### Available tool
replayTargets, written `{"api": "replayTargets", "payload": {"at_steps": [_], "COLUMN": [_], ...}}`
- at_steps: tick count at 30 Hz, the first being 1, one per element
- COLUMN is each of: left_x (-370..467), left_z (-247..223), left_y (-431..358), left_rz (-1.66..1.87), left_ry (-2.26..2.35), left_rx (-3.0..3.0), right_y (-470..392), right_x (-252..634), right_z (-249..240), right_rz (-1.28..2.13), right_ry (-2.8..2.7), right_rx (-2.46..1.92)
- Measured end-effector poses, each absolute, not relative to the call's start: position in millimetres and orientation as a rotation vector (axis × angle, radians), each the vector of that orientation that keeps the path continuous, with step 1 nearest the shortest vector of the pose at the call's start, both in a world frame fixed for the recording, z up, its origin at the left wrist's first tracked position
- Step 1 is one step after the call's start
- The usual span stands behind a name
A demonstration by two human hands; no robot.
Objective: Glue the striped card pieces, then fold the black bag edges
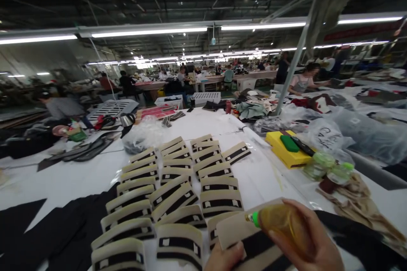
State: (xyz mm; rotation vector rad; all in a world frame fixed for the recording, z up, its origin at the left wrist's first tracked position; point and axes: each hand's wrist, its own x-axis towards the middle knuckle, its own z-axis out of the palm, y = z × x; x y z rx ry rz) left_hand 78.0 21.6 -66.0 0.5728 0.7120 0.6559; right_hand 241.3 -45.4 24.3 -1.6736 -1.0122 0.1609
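Note:
My right hand (313, 237) is wrapped round a squeeze bottle (286, 226) of amber liquid, tilted so its green-collared tip points left. The tip is just above a beige piece with black bands (235, 230). My left hand (225, 258) grips this piece at its lower left edge, thumb on top. To the left, several similar curved beige pieces (179, 243) lie in overlapping columns on the white table (260, 169), each with a black strip and small white patches.
A yellow box (286, 148) with a green block (289, 143) stands at right, beside green-lidded jars (337, 175) and tan cloth (365, 203). Black fabric (70, 224) covers the lower left. Plastic bags (144, 135) lie farther back. Other people (303, 80) sit at distant tables.

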Motion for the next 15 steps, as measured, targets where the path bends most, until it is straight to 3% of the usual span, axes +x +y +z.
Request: {"api": "replayTargets", "payload": {"at_steps": [15], "left_x": [73], "left_z": [-59], "left_y": [21], "left_rz": [0.679], "left_ry": [0.502], "left_rx": [0.61], "right_y": [-32], "right_x": [207], "right_z": [17], "right_rz": [0.118], "right_ry": [-1.289], "right_rx": [-1.607]}}
